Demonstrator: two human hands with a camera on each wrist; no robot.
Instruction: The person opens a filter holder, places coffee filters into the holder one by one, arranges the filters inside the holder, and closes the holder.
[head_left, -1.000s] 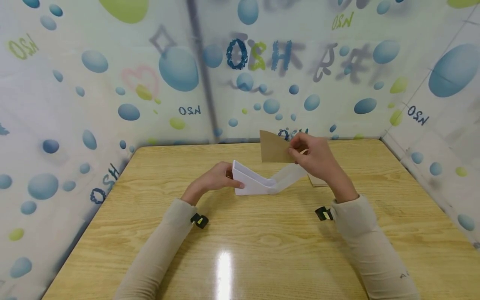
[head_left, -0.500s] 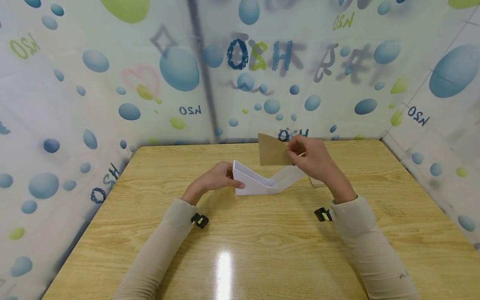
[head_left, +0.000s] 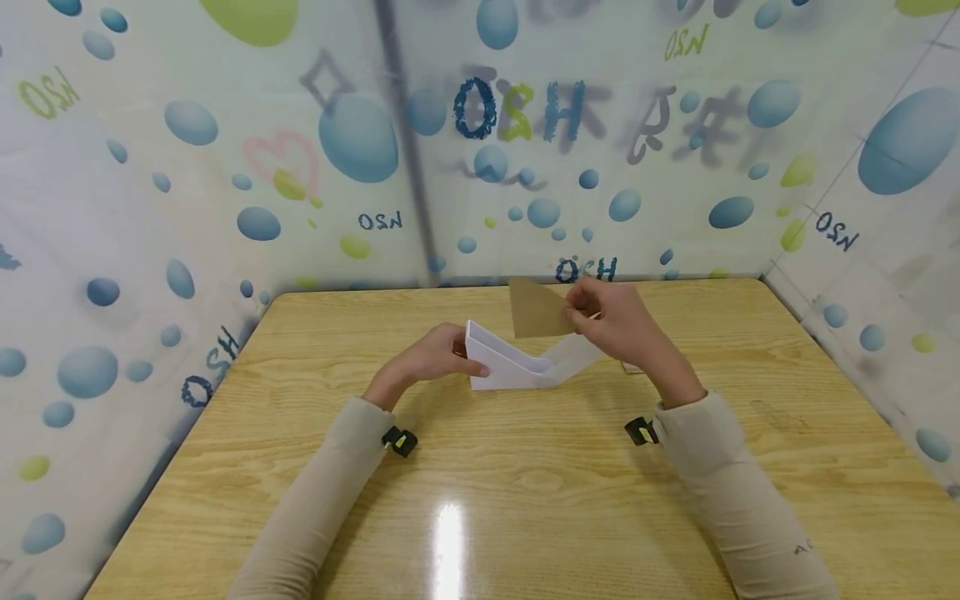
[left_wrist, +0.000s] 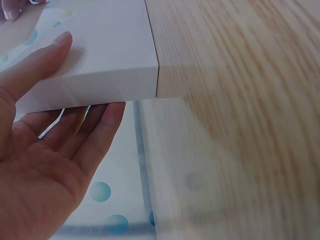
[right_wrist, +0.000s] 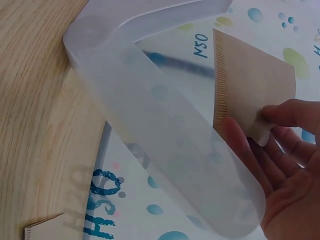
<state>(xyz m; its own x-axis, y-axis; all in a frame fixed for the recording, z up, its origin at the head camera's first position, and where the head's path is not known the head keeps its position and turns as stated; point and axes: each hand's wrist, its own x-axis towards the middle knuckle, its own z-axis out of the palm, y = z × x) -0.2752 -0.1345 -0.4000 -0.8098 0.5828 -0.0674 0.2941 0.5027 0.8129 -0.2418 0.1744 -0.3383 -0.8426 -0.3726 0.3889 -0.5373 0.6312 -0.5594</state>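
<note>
A white box (head_left: 504, 368), open along its sloped top, stands on the table with its translucent lid (head_left: 573, 358) swung out to the right. My left hand (head_left: 433, 353) grips the box's left end; in the left wrist view the thumb lies on one face and the fingers on another. Above the open lid, my right hand (head_left: 621, 330) pinches a brown paper coffee filter (head_left: 534, 310) by its right side. The right wrist view shows the filter's crimped edge and the hand beside the lid's rounded end. The inside of the box is mostly hidden.
More brown filter paper (right_wrist: 44, 228) lies on the wooden table (head_left: 525, 483), partly hidden behind the right forearm in the head view. A patterned wall covering (head_left: 465, 167) rises along the table's far edge.
My right hand has lowered the coffee filter and brought it slightly left, closer to the box. The left hand and the box have stayed in place.
</note>
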